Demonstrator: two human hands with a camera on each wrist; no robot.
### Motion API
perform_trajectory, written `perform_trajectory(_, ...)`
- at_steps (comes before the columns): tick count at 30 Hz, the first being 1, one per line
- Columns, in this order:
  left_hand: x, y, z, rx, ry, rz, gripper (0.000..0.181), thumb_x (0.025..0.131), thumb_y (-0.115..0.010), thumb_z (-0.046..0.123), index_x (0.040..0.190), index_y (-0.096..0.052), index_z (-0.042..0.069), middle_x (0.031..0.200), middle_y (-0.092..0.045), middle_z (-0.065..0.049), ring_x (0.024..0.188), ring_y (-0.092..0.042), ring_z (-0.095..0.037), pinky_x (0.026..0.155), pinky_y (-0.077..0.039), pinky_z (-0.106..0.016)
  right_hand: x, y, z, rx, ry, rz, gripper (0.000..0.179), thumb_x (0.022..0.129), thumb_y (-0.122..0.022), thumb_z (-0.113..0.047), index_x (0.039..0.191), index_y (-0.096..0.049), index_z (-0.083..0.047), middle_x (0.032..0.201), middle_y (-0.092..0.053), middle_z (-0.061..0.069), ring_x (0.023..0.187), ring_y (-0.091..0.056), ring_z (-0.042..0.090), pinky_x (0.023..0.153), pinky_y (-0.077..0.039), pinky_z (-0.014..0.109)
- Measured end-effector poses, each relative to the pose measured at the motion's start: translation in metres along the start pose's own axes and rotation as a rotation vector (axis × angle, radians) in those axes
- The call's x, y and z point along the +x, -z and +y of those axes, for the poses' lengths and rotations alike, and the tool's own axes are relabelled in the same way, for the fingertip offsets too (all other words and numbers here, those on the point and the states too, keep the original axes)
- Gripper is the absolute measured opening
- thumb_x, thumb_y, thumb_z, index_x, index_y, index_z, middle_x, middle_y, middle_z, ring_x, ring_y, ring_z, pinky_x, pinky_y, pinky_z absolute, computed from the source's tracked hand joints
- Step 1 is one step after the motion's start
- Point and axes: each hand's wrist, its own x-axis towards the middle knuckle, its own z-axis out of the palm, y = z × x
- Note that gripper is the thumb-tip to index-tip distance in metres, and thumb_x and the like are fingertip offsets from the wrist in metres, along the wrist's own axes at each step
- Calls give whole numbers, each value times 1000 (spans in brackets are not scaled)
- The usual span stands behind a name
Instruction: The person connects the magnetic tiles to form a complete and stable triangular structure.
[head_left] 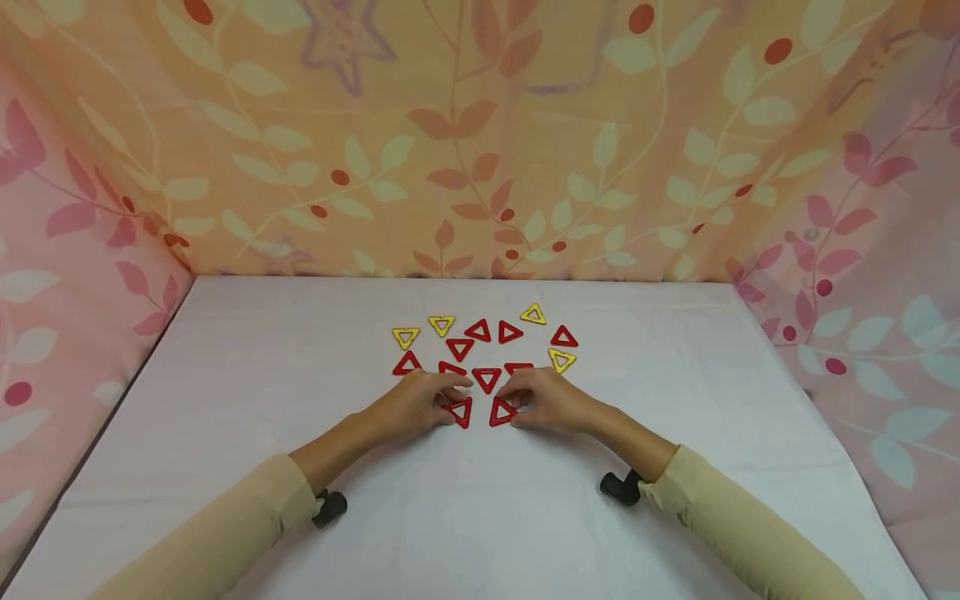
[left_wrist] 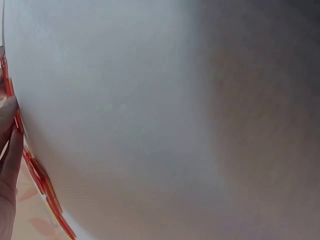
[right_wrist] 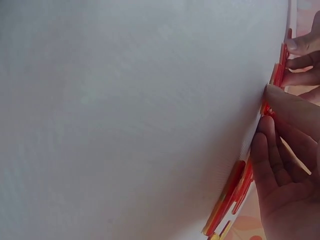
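Observation:
On the white cloth, my left hand [head_left: 422, 402] pinches a flat red triangle frame [head_left: 468, 413] between thumb and fingers. Facing it, my right hand [head_left: 553, 400] holds a similar red triangle [head_left: 494, 412] at its outer corner. A narrow gap separates these two pieces. Just beyond them, between the hands, lies another red triangle [head_left: 487, 390] pointing toward me. My fingers partly cover red pieces behind each hand. In the right wrist view, the right thumb [right_wrist: 287, 102] and fingertips meet at the red edge, seen nearly side-on.
Several more red triangles [head_left: 460, 354] and yellow triangles [head_left: 406, 343] form a loose arc farther back. Patterned fabric [head_left: 465, 167] rises behind the table and along both sides. A dark camera mount [head_left: 619, 489] sticks out from the right wrist, another [head_left: 329, 508] from the left.

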Motion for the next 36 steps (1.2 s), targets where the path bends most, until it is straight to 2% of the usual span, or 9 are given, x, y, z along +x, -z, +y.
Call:
perform_trajectory(10,0,-3,3,-22,-1,0,55,82,-81,6,134,-61,6,115,-73,-4,108,-68,-16,91,-54,-32,3,-3,-2,4,29,-11,34,84,-81,-10,117,-73,-8,104,-68,-2,88,-61,11,81,-54,25)
perform_trajectory(19,4,-5,2,-44,0,2,54,81,-82,6,131,-62,7,113,-73,-3,105,-69,-13,90,-54,-30,4,-3,-7,-15,12,-17,33,83,-81,-10,115,-74,-10,97,-67,-4,85,-59,11,78,-53,26)
perform_trajectory(26,5,-7,4,-102,-21,2,52,82,-81,5,131,-61,5,112,-73,-6,103,-70,-15,88,-55,-30,8,-8,-9,14,34,-19,33,83,-80,-6,115,-73,-8,98,-68,-3,86,-60,12,79,-54,26)
perform_trajectory(36,5,-6,7,-101,0,-17,52,83,-80,4,132,-61,6,113,-73,-6,104,-70,-16,88,-55,-30,9,-10,-12,-6,22,-21,35,82,-81,-8,116,-73,-9,100,-67,-4,85,-60,12,78,-54,25)
